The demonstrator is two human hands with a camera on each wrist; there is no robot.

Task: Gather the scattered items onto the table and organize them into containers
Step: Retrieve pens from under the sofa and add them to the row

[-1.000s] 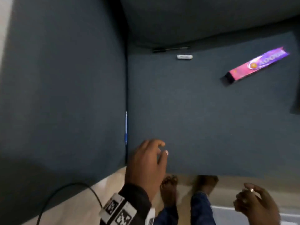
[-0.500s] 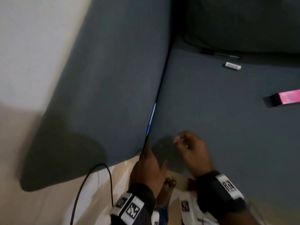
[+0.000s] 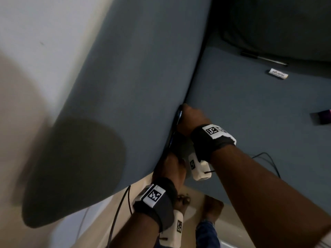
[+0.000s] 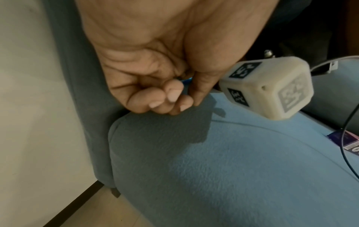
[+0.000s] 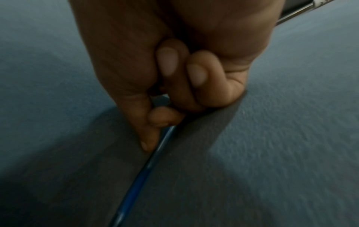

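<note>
A blue pen (image 3: pixel 179 116) lies wedged in the gap between the sofa's armrest (image 3: pixel 136 90) and its seat cushion (image 3: pixel 250 108). My right hand (image 3: pixel 189 115) is at the pen's far end. In the right wrist view, thumb and forefinger of the right hand (image 5: pixel 155 130) pinch the blue pen (image 5: pixel 143 172), the other fingers curled. My left hand (image 3: pixel 172 163) is at the near end of the gap. In the left wrist view, the left hand (image 4: pixel 184 95) is curled with a bit of the blue pen (image 4: pixel 187 79) between thumb and fingers.
On the seat farther back lie a black pen (image 3: pixel 263 58), a small white labelled piece (image 3: pixel 278 73) and a pink box (image 3: pixel 325 116). A black cable (image 3: pixel 118 217) runs over the floor by the sofa's front. A pale wall stands left of the armrest.
My right hand has reached in from the lower right to the gap and taken the pen's far end. The left hand has slid into the gap's near end. The head view has swung left.
</note>
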